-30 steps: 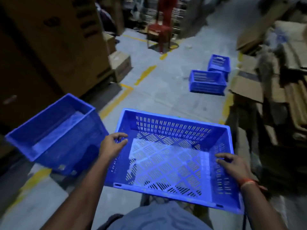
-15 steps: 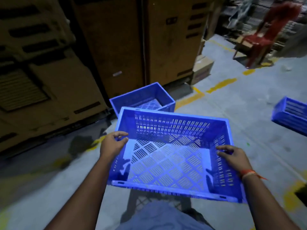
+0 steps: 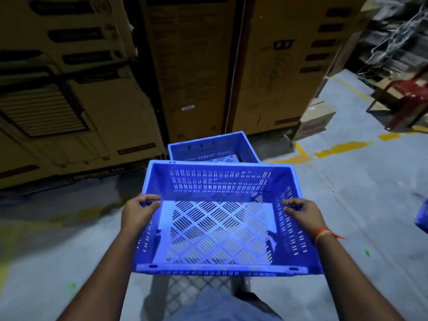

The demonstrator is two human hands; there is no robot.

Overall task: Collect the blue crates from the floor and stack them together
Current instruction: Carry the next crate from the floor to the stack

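Note:
I carry a blue slotted crate [image 3: 220, 218] level above the grey floor, open side up and empty. My left hand [image 3: 139, 212] grips its left rim and my right hand [image 3: 301, 214] grips its right rim, thumbs hooked inside. Just beyond it a second blue crate [image 3: 208, 148] stands on the floor against the cardboard boxes; the carried crate hides its near part. A sliver of another blue crate [image 3: 422, 218] shows at the right edge.
Tall cardboard boxes [image 3: 190, 66] form a wall straight ahead and to the left. A small carton [image 3: 316, 119] and a red chair [image 3: 407, 98] stand at the right. Yellow floor lines [image 3: 340, 148] run across the concrete.
My view has swung left with the carried crate: the floor crate by the boxes now lies straight ahead and closer, and the crates at the right have slid out of view. Both grips are unchanged.

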